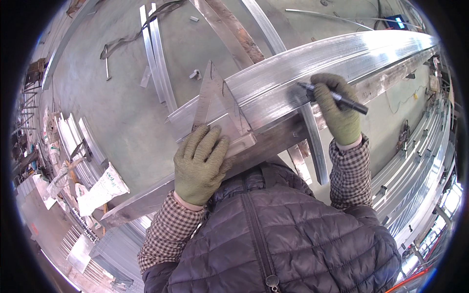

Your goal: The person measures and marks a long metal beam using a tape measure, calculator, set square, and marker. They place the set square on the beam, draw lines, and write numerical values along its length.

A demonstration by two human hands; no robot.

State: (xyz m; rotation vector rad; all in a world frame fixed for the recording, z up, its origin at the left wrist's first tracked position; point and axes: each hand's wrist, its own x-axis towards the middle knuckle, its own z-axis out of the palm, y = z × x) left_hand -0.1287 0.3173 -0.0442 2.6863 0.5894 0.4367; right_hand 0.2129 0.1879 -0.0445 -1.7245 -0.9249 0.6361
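Note:
Long shiny metal profiles [288,63] lie side by side across the front of me, running from centre left to far right. Near their left end a metal triangular set square [205,97] rests on top. My left hand [201,166], in an olive glove, has its fingers bent over the square's near edge and holds it there. In my gloved right hand [340,117] is a black marker pen [351,103], gripped between thumb and fingers. Its tip points left, at or just above the profile surface; contact is unclear. That hand is to the right of the square.
A dark steel beam [278,140] runs under the profiles, with a metal crosspiece [313,146] below. Loose strips [156,53] and a strap [132,36] lie on the floor. White sacks [104,189] are at left; stacked long profiles [415,166] stand at right.

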